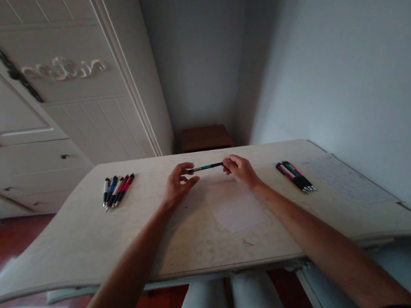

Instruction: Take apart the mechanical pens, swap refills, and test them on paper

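A green pen (pixel 206 167) with a black grip and a silvery section is held level above the far middle of the table. My right hand (pixel 239 169) pinches its black right end between thumb and fingers. At the pen's other end is my left hand (pixel 179 183), its thumb apart from its curved fingers. The pen's left tip lies against or just in front of those fingers; I cannot tell which. Below the hands, a sheet of paper (pixel 239 208) lies on the pale table (pixel 87 245).
Several pens (pixel 118 191) in white, blue, black and red lie fanned on the left. On the right is another group of pens (pixel 295 177), beside a written sheet (pixel 345 178). A white cabinet (pixel 95 72) rises at left, a wall (pixel 348 48) at right, and a brown wooden piece (pixel 205 137) stands behind.
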`<state>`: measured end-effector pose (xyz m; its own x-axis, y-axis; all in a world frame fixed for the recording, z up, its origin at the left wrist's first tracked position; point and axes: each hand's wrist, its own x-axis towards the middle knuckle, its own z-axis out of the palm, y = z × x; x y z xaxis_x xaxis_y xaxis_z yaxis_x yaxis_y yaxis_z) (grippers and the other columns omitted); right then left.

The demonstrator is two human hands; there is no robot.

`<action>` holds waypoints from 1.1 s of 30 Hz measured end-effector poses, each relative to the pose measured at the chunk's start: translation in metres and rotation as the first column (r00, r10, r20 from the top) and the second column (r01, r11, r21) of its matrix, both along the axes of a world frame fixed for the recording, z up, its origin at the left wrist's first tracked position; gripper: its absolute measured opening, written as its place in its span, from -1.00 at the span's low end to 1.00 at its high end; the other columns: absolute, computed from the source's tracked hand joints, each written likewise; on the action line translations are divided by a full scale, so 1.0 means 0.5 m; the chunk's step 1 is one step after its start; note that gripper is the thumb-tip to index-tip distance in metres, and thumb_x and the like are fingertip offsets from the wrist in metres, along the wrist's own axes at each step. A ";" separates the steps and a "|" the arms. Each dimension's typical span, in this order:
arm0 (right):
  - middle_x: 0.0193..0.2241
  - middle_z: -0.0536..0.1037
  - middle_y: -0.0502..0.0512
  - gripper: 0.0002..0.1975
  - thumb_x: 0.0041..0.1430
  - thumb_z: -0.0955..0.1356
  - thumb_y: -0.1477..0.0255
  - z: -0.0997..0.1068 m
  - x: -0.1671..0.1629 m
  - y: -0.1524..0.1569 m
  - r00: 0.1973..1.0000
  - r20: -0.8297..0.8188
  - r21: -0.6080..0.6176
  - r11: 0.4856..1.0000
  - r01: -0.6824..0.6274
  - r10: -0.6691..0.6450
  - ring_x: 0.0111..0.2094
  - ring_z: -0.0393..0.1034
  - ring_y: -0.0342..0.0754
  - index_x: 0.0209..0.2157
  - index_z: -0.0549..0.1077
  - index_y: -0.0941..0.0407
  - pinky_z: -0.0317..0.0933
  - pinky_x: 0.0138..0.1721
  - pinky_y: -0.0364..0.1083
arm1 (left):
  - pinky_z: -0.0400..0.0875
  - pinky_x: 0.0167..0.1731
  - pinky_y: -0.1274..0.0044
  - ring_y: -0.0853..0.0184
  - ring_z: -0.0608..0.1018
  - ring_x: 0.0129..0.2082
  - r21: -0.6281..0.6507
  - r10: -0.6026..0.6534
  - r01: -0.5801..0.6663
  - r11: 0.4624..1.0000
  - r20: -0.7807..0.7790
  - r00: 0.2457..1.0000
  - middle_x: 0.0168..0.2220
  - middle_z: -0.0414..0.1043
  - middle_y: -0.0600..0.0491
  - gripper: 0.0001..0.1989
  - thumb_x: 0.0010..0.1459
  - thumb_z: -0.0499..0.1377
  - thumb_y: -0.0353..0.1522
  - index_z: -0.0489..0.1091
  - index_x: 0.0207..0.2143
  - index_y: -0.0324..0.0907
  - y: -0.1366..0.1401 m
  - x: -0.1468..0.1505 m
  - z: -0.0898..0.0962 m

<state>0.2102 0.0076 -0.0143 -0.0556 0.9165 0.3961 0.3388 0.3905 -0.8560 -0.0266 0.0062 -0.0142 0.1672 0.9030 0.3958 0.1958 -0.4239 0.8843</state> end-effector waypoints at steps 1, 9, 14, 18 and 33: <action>-0.53 0.49 0.05 -0.48 0.17 0.24 -0.10 0.001 0.000 0.000 1.000 0.000 0.001 1.000 0.004 -0.004 -0.51 0.38 -0.10 -0.44 0.39 0.10 0.27 -0.43 -0.13 | 0.39 -0.32 0.53 0.26 0.52 -0.18 0.007 0.016 -0.016 1.000 0.010 1.000 -0.06 0.45 -0.10 -0.45 -0.10 0.36 -0.15 0.38 -0.07 -0.20 -0.002 0.001 0.002; -0.53 0.49 0.04 -0.51 0.19 0.25 -0.06 0.001 -0.003 -0.004 1.000 -0.002 0.010 1.000 -0.001 0.001 -0.51 0.38 -0.10 -0.44 0.39 0.09 0.28 -0.42 -0.13 | 0.34 -0.41 0.51 0.33 0.47 -0.46 -0.049 0.037 -0.041 0.998 -0.083 0.996 -0.50 0.44 0.02 -0.60 0.15 0.11 -0.05 0.43 -0.43 -0.22 0.001 -0.003 0.002; -0.54 0.49 0.04 -0.49 0.17 0.24 -0.08 0.003 0.000 -0.004 1.000 0.007 0.008 1.000 0.024 -0.024 -0.52 0.38 -0.10 -0.45 0.38 0.09 0.26 -0.44 -0.13 | 0.39 -0.33 0.53 0.24 0.52 -0.15 -0.008 0.049 -0.049 0.999 0.020 0.999 -0.05 0.46 -0.10 -0.41 -0.16 0.37 -0.17 0.38 -0.06 -0.18 -0.003 -0.001 0.005; -0.53 0.49 0.05 -0.50 0.17 0.25 -0.08 0.007 -0.003 -0.008 1.000 -0.008 0.009 1.000 0.014 -0.014 -0.51 0.39 -0.09 -0.44 0.38 0.09 0.28 -0.42 -0.12 | 0.36 -0.43 0.55 0.33 0.50 -0.34 -0.040 0.080 -0.079 0.996 0.008 0.997 -0.28 0.50 -0.05 -0.53 0.04 0.22 -0.03 0.43 -0.19 -0.23 -0.005 0.001 0.007; -0.56 0.46 0.04 -0.49 0.17 0.23 -0.10 0.014 -0.004 -0.011 0.999 -0.015 0.018 0.999 0.035 -0.035 -0.51 0.37 -0.08 -0.47 0.35 0.07 0.27 -0.42 -0.12 | 0.43 -0.38 0.53 0.32 0.55 -0.35 -0.155 -0.024 0.046 0.987 0.139 0.990 -0.29 0.55 -0.06 -0.51 -0.11 0.36 -0.17 0.45 -0.15 -0.25 -0.004 0.002 0.005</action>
<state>0.2080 0.0019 -0.0073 -0.0173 0.9104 0.4134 0.3396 0.3942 -0.8540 -0.0258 0.0043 -0.0116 0.1542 0.9504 0.2700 0.0561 -0.2813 0.9580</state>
